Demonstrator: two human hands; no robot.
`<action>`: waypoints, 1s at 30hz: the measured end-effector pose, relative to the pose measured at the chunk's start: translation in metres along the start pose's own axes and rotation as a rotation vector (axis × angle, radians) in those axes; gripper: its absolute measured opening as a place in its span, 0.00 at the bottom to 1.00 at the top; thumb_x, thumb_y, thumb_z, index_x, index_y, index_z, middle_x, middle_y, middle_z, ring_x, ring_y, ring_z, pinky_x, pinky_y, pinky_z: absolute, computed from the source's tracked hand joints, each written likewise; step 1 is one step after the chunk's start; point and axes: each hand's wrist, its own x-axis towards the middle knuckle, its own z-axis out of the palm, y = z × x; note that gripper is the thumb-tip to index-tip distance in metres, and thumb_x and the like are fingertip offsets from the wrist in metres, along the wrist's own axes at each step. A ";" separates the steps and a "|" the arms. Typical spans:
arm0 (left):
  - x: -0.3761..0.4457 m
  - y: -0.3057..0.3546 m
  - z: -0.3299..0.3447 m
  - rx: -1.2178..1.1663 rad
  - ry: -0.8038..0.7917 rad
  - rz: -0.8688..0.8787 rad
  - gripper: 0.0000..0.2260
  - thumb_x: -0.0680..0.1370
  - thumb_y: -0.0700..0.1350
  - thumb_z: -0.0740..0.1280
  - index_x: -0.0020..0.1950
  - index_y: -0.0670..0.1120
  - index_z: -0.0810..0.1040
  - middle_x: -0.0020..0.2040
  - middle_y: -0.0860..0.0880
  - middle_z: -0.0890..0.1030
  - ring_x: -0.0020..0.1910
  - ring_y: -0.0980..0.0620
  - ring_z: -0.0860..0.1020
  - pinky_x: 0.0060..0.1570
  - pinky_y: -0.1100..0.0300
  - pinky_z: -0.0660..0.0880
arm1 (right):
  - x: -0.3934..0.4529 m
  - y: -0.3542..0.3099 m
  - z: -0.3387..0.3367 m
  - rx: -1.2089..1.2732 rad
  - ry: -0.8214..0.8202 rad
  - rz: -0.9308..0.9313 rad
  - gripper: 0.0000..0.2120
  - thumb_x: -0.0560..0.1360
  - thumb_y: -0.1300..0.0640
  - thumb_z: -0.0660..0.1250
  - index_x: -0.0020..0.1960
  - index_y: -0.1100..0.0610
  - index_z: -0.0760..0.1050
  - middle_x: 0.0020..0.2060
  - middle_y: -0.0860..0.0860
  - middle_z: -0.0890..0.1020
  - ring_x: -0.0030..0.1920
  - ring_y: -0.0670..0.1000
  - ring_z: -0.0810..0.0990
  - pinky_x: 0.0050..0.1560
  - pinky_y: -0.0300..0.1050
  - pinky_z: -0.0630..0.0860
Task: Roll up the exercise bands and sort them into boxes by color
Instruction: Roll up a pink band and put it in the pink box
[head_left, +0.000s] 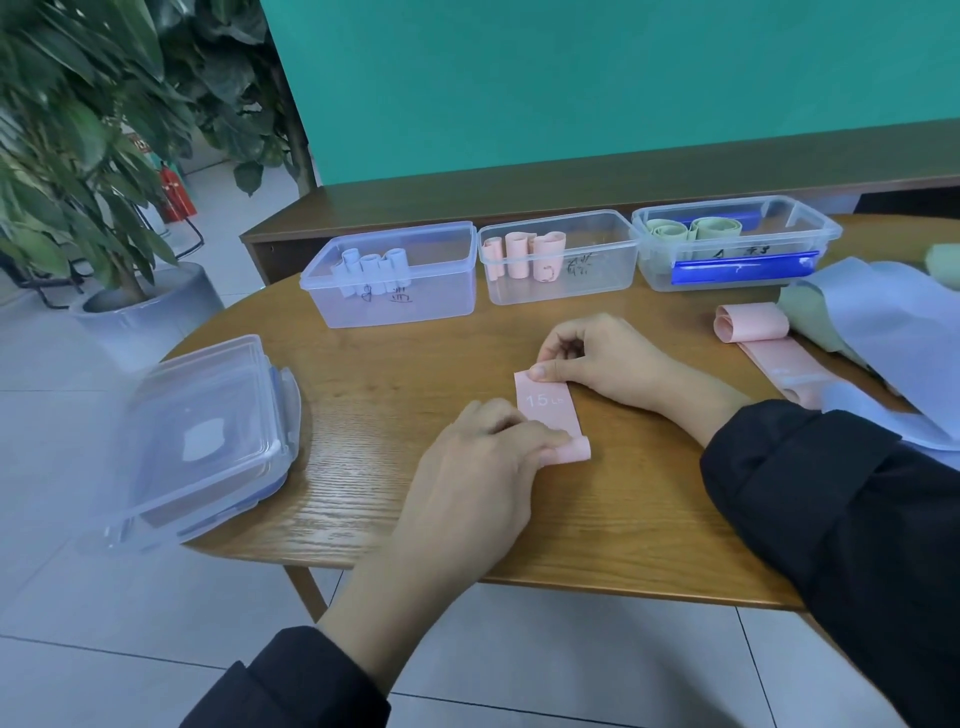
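A pink exercise band (549, 410) marked "15 LB" lies flat on the wooden table (395, 499). My left hand (478, 467) pinches its near end, which is curled into a small roll. My right hand (602, 358) pinches the far end against the table. Three clear boxes stand in a row behind: the left box (395, 306) holds light blue rolls, the middle box (561, 291) holds pink rolls, the right box (727, 275) holds green rolls and has blue clips.
Loose bands lie at the right: a part-rolled pink one (753, 322), a light blue one (883, 322) and a green one (810, 317). Stacked clear lids (208, 431) overhang the table's left edge. A potted plant (104, 156) stands on the floor at the left.
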 end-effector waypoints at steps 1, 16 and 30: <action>0.000 0.000 0.001 0.015 -0.007 0.017 0.14 0.83 0.56 0.60 0.56 0.54 0.84 0.49 0.55 0.80 0.49 0.51 0.74 0.44 0.48 0.78 | 0.000 0.000 0.000 0.003 0.001 0.000 0.07 0.72 0.49 0.77 0.44 0.53 0.85 0.37 0.46 0.82 0.36 0.39 0.74 0.39 0.30 0.70; 0.031 0.005 0.000 0.422 -0.270 -0.135 0.22 0.85 0.61 0.47 0.70 0.60 0.76 0.82 0.46 0.59 0.73 0.43 0.65 0.64 0.42 0.64 | 0.000 0.000 -0.001 0.010 0.001 -0.015 0.07 0.72 0.50 0.77 0.44 0.53 0.84 0.35 0.43 0.82 0.36 0.37 0.75 0.38 0.29 0.71; 0.047 0.002 0.016 0.314 -0.251 -0.448 0.26 0.83 0.65 0.47 0.78 0.55 0.56 0.77 0.44 0.57 0.75 0.42 0.58 0.74 0.39 0.52 | 0.000 0.003 -0.005 0.166 -0.003 0.025 0.04 0.72 0.53 0.78 0.43 0.53 0.85 0.40 0.46 0.86 0.40 0.41 0.79 0.42 0.31 0.74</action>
